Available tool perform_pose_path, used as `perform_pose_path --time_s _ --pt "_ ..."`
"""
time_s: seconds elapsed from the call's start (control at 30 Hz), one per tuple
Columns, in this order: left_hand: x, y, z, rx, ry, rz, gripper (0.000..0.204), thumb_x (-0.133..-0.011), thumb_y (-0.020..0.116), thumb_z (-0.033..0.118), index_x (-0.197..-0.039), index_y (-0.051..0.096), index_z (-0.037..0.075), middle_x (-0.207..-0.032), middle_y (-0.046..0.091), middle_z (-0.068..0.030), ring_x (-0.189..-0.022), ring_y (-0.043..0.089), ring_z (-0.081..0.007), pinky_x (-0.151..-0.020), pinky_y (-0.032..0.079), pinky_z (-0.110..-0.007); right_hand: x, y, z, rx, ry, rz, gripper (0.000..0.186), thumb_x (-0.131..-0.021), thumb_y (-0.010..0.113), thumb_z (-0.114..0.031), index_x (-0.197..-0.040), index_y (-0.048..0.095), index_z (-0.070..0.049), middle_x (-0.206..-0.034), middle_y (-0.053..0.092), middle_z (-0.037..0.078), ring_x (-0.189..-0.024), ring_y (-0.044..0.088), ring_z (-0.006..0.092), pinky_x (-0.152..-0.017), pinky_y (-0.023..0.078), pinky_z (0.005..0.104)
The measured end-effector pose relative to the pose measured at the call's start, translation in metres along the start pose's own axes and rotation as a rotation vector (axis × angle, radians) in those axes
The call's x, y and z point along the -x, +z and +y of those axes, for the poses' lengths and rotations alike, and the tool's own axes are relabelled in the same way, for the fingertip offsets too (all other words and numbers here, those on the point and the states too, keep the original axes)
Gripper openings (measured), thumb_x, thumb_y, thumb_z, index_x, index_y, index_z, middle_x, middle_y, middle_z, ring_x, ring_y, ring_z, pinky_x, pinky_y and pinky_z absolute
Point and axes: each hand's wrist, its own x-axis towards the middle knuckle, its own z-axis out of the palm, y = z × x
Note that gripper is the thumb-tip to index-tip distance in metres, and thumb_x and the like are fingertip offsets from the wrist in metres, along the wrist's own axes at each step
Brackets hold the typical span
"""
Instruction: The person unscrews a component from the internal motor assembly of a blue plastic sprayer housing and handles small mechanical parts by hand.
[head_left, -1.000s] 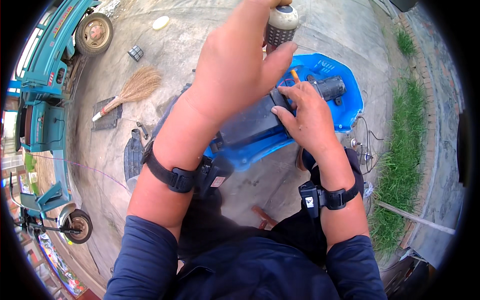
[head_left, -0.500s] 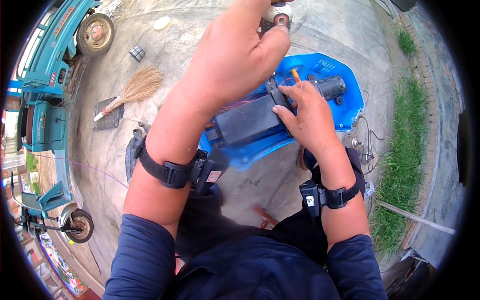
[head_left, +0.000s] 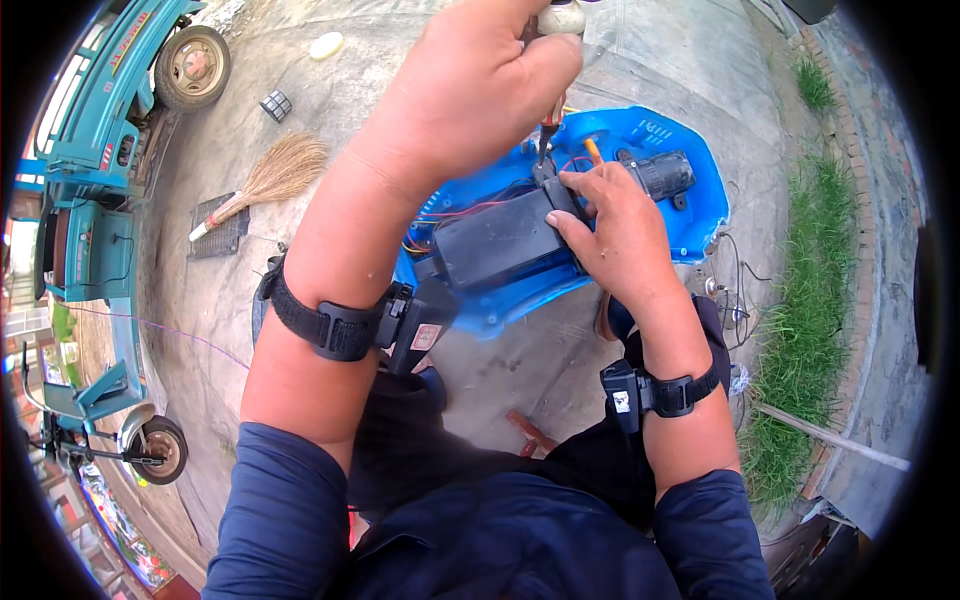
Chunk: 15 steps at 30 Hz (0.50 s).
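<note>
A black box-shaped unit [head_left: 505, 238] lies across the hollow of a blue plastic shell [head_left: 690, 200] that rests on the concrete ground [head_left: 480, 370] in front of the person. Red wires [head_left: 470, 208] run along its upper edge, and a dark cylindrical motor [head_left: 660, 175] sits just beside it at the shell's far end, with a short orange piece [head_left: 593, 150] poking up between them.

The right hand [head_left: 615, 215] rests on the right end of the black unit, its fingers curled and pressed onto the top corner. The left hand [head_left: 470, 90] is raised above it, fingers closed tight around the handle of a screwdriver [head_left: 555, 30]; the thin shaft points down to the unit's upper right corner, touching just beside the right fingertips. Both wrists carry black straps with small devices.

Farther out, a straw broom [head_left: 270, 178] lies on the concrete with its handle over a dark grate [head_left: 220, 235]. A teal vehicle [head_left: 110, 110] stands at the left, and a grass strip [head_left: 810, 330] runs along the right.
</note>
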Motion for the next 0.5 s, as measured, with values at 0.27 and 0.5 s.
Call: perform_pose_path --time_s 0.27,0.5 --pt "-0.003 -0.003 -0.001 0.003 0.032 -0.063 0.032 -0.101 0.063 0.009 -0.13 0.061 -0.004 -0.091 0.063 -0.0087 -0.075 0.065 -0.0111 -0.067 0.054 -0.026 0.001 0.002 0.002 0.011 -0.032 0.026 0.04 -0.081 0.083 -0.017 -0.118 0.072 -0.004 -0.099 0.065 0.01 -0.08 0.064 0.0251 -0.077 0.054 0.0369" --pt "0.009 -0.002 -0.004 0.045 0.176 -0.009 0.031 -0.097 0.07 0.01 -0.126 0.066 0.0 -0.098 0.065 -0.0096 -0.081 0.065 -0.0125 -0.073 0.055 -0.028 0.001 0.001 0.001 0.019 -0.031 0.026 0.04 -0.081 0.083 -0.018 -0.118 0.073 -0.006 -0.097 0.063 0.009 -0.08 0.063 0.0241 -0.076 0.054 0.0368"
